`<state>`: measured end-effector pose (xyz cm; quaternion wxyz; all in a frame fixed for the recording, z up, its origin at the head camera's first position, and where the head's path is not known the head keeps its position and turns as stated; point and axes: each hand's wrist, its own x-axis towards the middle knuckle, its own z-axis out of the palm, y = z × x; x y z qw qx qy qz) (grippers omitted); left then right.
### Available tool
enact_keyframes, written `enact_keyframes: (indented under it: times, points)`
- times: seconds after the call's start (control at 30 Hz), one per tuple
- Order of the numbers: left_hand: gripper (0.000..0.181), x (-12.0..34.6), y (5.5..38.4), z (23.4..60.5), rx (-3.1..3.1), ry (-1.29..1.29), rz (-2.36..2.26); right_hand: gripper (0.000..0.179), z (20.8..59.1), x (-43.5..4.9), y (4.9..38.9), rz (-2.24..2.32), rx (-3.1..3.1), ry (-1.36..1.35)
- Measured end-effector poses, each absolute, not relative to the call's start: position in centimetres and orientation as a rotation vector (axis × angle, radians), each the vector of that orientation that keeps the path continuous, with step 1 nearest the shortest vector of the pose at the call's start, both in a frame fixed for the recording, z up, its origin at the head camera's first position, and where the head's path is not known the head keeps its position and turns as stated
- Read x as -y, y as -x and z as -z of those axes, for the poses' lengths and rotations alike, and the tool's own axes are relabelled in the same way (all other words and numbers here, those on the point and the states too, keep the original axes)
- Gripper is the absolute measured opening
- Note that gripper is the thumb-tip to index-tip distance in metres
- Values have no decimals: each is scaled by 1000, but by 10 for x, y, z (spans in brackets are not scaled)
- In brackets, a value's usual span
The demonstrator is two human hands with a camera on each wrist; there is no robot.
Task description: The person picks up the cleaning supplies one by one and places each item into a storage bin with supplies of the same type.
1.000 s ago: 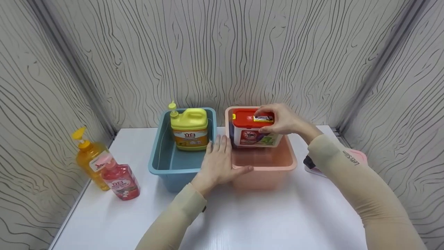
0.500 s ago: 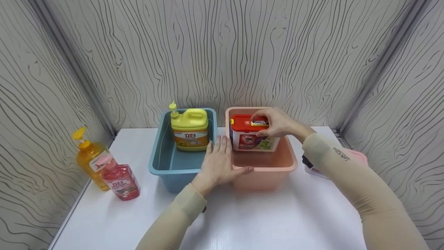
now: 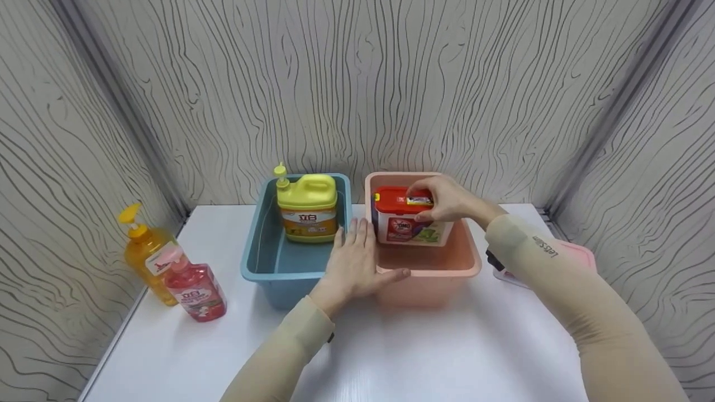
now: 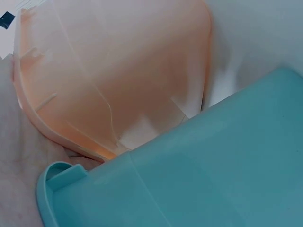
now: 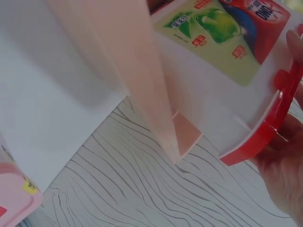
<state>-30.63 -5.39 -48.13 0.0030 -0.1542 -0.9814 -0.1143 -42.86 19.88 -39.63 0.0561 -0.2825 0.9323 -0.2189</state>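
Note:
My right hand [image 3: 447, 198] grips the red lid of a white laundry detergent tub [image 3: 410, 230], thumb in front and fingers over the top. The tub sits upright within the pink basin [image 3: 430, 272], near its back left part; its base is hidden. In the right wrist view the detergent tub [image 5: 203, 90] shows beside the basin's wall [image 5: 142, 71], with fingers [image 5: 279, 165] round the lid. My left hand [image 3: 354, 262] lies with straight fingers across the meeting rims of the pink basin and the blue basin [image 3: 290, 276], thumb spread over the pink rim.
A yellow detergent jug [image 3: 307, 206] with a pump stands in the blue basin. At the left of the white table [image 3: 380, 357] are an amber pump bottle [image 3: 142, 251] and a pink bottle [image 3: 198, 296]. A pink-topped container [image 3: 578, 257] lies partly behind my right sleeve. A patterned wall [image 3: 357, 95] stands behind.
My right hand has lowered the detergent tub deeper into the pink basin, shifting slightly left and then back right. The left hand stays in place on the rims.

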Motion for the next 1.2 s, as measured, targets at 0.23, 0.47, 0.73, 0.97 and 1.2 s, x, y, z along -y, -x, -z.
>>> enact_keyframes:
  times: [0.23, 0.47, 0.73, 0.97, 1.2]
  points:
    - [133, 53, 306, 481, 3070, 478, 367, 54, 404, -197, 429, 632, -2819, 830]
    - [133, 52, 307, 483, 3068, 485, 385, 55, 410, -194, 431, 580, -2826, 843]
    - [133, 51, 307, 482, 3081, 479, 367, 51, 415, -192, 435, 499, -2827, 875]
    - [132, 52, 307, 481, 3092, 465, 351, 53, 417, -190, 437, 432, -2827, 886]
    - [132, 53, 308, 482, 3095, 452, 382, 53, 423, -188, 440, 422, -2812, 831]
